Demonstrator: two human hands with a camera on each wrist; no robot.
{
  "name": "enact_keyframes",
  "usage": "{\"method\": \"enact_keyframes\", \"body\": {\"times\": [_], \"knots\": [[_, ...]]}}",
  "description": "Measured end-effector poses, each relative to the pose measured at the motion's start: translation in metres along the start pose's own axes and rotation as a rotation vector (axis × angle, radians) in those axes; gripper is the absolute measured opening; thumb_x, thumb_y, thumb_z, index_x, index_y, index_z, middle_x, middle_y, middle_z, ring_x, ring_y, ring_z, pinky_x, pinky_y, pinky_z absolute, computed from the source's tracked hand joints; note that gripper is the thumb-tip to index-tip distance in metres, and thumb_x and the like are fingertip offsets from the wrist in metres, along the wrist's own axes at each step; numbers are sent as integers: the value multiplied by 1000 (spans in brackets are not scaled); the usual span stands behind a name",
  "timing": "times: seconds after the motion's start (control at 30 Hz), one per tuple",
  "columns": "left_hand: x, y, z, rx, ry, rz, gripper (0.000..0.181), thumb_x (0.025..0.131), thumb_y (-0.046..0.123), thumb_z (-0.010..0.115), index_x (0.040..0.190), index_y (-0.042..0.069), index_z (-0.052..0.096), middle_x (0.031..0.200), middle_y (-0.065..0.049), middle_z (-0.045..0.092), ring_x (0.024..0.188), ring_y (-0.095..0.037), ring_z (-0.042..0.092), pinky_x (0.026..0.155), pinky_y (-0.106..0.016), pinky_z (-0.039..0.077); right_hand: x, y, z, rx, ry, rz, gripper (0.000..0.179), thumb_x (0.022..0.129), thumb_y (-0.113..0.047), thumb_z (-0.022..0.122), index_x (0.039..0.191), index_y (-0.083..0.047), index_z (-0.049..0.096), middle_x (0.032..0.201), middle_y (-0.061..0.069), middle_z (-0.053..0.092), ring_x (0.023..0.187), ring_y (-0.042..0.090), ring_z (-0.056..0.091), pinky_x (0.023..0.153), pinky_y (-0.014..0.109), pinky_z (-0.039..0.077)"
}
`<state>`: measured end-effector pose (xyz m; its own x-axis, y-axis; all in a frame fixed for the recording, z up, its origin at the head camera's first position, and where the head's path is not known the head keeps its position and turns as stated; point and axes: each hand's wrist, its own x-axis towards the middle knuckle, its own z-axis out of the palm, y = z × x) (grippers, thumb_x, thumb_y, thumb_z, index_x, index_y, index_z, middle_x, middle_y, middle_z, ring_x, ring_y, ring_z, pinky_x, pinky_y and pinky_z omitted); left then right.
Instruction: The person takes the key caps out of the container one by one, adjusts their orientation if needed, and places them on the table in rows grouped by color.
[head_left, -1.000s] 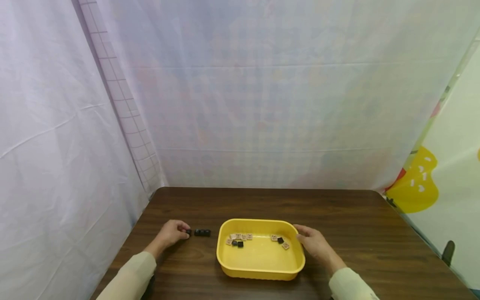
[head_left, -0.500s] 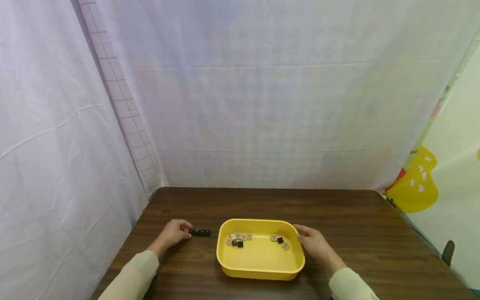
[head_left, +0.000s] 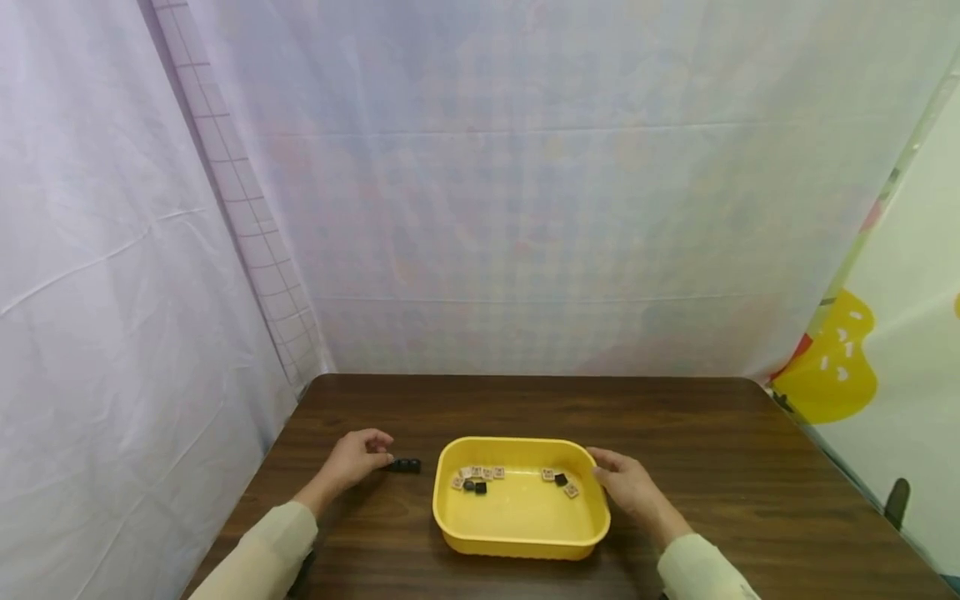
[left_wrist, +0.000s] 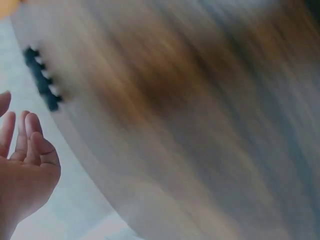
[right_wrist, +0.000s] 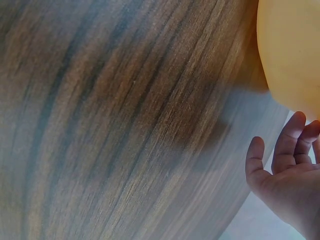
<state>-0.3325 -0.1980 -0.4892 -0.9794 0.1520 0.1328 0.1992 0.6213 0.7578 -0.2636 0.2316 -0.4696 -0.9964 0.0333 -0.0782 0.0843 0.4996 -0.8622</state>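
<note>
A short row of small black square blocks point(head_left: 407, 466) lies on the table left of the yellow tub point(head_left: 525, 547). My left hand point(head_left: 358, 458) hovers at the row's left end and overlaps it in the head view. In the left wrist view its loosely bent fingers point(left_wrist: 34, 142) are apart from the blocks, with nothing between them. Fingertips of my right hand point(head_left: 630, 486) touch the tub's right wall; the right wrist view has them relaxed beside the yellow side. Inside the tub sit several pale, marked tiles point(head_left: 487, 474) and a few black blocks point(head_left: 561, 480).
The brown wood-grain table point(head_left: 675, 425) has rounded back corners. White curtains point(head_left: 525, 208) hang behind it and along the left side. At the right is a pale sheet with a yellow print point(head_left: 825, 367).
My left hand slid a black block rightward against the others, forming one row, then let go and lifted slightly rightward. The right hand and the tub have stayed in place.
</note>
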Motion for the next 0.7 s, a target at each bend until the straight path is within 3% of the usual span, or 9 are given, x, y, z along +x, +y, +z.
{"method": "enact_keyframes", "body": {"times": [0.23, 0.4, 0.7], "knots": [[-5, 39, 16, -33, -34, 98, 22, 88, 11, 74, 109, 5, 71, 93, -1, 68, 87, -17, 63, 73, -35, 53, -1, -2, 0, -11, -15, 35, 44, 102, -9, 46, 143, 7, 45, 144, 31, 43, 132, 49, 40, 105, 59, 36], [-8, 61, 33, -9, -49, 171, 22, 89, 15, 74, 110, 7, 72, 103, -4, 66, 95, -22, 62, 80, -40, 53, 0, -1, 0, -3, -15, 36, 44, 102, -8, 46, 143, 7, 45, 143, 32, 44, 132, 49, 41, 104, 59, 37], [-13, 83, 68, 88, -129, 270, 25, 90, 19, 74, 112, 8, 72, 122, -11, 56, 115, -34, 51, 96, -56, 41, 0, 1, 1, 9, -5, 16, 43, 101, -6, 47, 141, 9, 46, 142, 33, 45, 130, 49, 42, 103, 57, 38]]}}
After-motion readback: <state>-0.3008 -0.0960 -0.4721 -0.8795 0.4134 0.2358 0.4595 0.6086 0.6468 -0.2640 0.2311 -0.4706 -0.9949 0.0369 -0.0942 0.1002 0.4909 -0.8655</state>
